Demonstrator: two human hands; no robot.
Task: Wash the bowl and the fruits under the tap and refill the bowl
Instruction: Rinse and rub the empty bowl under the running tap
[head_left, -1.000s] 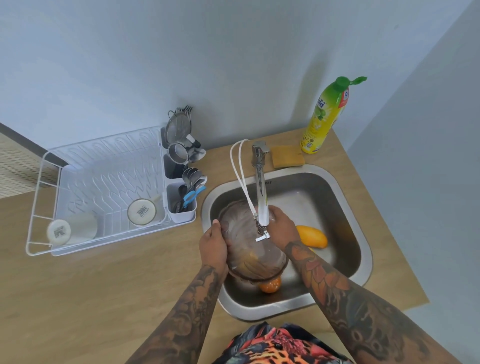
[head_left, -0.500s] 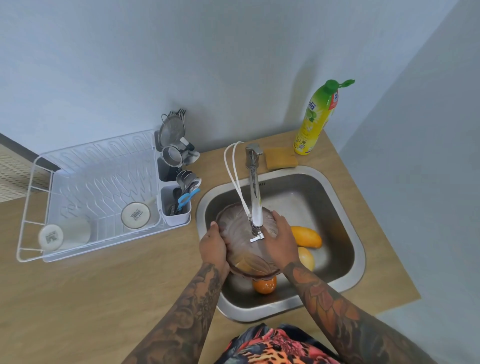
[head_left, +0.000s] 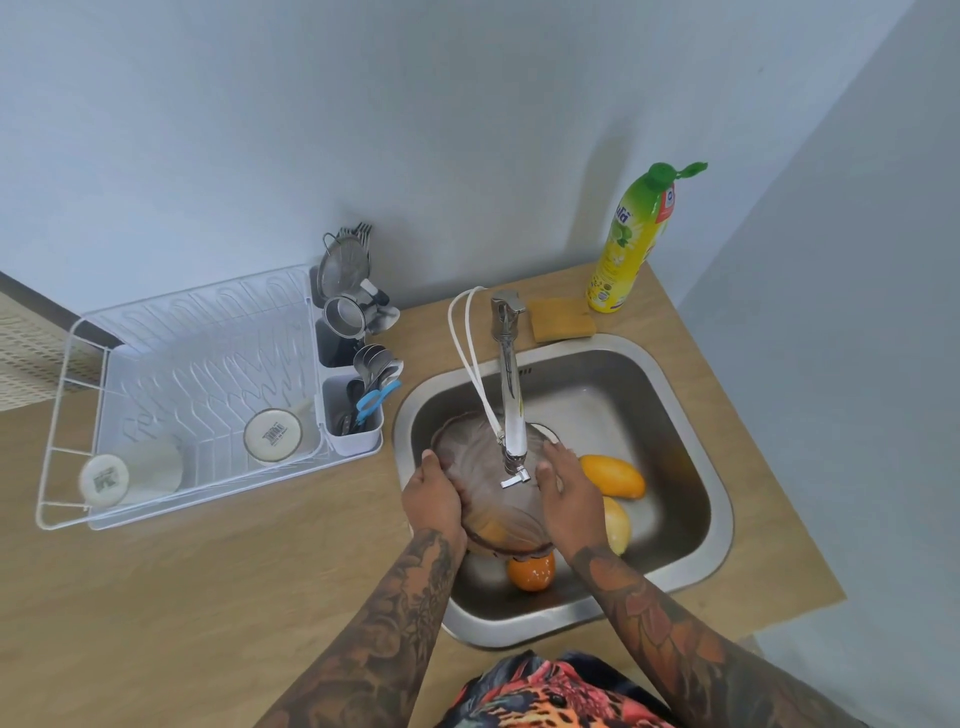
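A brownish see-through glass bowl (head_left: 483, 478) is held under the spout of the chrome tap (head_left: 511, 400), over the steel sink (head_left: 670, 415). My left hand (head_left: 434, 501) grips the bowl's left rim. My right hand (head_left: 569, 499) holds the bowl's right side, fingers laid along it. On the sink floor lie an orange mango (head_left: 613, 475), a yellow fruit (head_left: 615, 525) partly behind my right hand, and an orange (head_left: 530, 571) below the bowl. Whether water runs is not clear.
A white dish rack (head_left: 171, 400) with two upturned cups and a cutlery holder (head_left: 350, 410) stands left of the sink. A yellow sponge (head_left: 561, 319) and a dish-soap bottle (head_left: 631, 244) sit behind the sink. Wooden counter (head_left: 182, 597) lies in front left.
My right hand has slid down the bowl's right side toward me, uncovering more of the mango and the yellow fruit. The bowl stays under the spout in both hands.
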